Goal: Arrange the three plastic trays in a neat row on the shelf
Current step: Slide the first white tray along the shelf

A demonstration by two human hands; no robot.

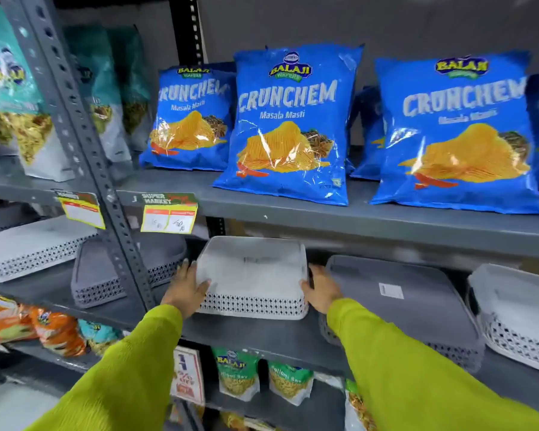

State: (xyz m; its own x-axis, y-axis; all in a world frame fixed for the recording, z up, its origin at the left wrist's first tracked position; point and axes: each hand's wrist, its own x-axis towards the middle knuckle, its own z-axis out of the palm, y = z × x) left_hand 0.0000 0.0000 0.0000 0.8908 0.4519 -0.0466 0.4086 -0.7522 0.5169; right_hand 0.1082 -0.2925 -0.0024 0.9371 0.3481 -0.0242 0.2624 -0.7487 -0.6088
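Note:
A white plastic tray (252, 275) with a lattice rim lies upside down on the grey middle shelf (262, 334). My left hand (185, 287) grips its left side and my right hand (322, 289) grips its right side. Right of it lies a dark grey tray (411, 303), upside down with a white sticker on its base. Further right, at the frame edge, a second white tray (520, 315) sits with its open side up. Both arms wear lime-green sleeves.
A slotted grey upright (84, 144) divides the shelving. Left of it lie another white tray (35, 247) and a dark grey tray (119, 269). Blue chip bags (290, 126) fill the shelf above; snack packets (237, 374) stand below. Price tags (168, 213) hang on the shelf edge.

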